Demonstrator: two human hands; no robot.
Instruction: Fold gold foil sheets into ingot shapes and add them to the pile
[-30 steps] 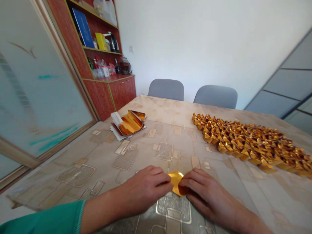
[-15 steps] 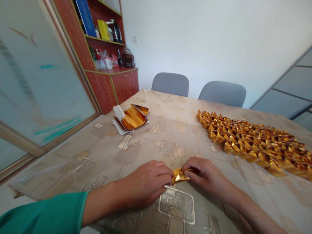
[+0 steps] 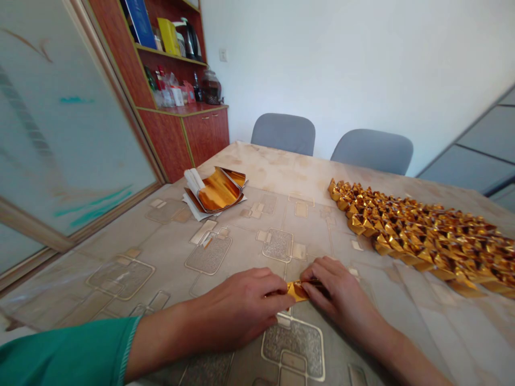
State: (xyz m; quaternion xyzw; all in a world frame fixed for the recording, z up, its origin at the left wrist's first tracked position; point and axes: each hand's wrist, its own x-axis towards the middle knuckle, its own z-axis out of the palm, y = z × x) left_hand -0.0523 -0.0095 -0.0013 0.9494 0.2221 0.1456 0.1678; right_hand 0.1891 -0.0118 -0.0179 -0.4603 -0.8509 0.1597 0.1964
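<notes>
A small piece of folded gold foil paper [image 3: 296, 291] lies low over the tablecloth between my two hands. My left hand [image 3: 253, 300] is closed on its left end, and the fingers cover that part. At the other end my right hand [image 3: 333, 287] pinches the foil between thumb and fingers. Only the shiny middle of the strip shows. To the right, rows of folded gold paper pieces [image 3: 418, 230] sit packed together on the table. A stack of gold foil sheets [image 3: 221, 192] with white paper lies farther back on the left.
The table [image 3: 277, 155] has a patterned, clear-looking cover. Two grey chairs [image 3: 284, 133] stand at its far side. A red-brown cabinet [image 3: 205, 136] with bottles and a kettle is at the back left, beside a frosted glass door [image 3: 72, 134].
Less of the foil shows between my hands, and it looks flatter and narrower. Both hands have shifted only slightly and still grip it. The camera view has tilted a little.
</notes>
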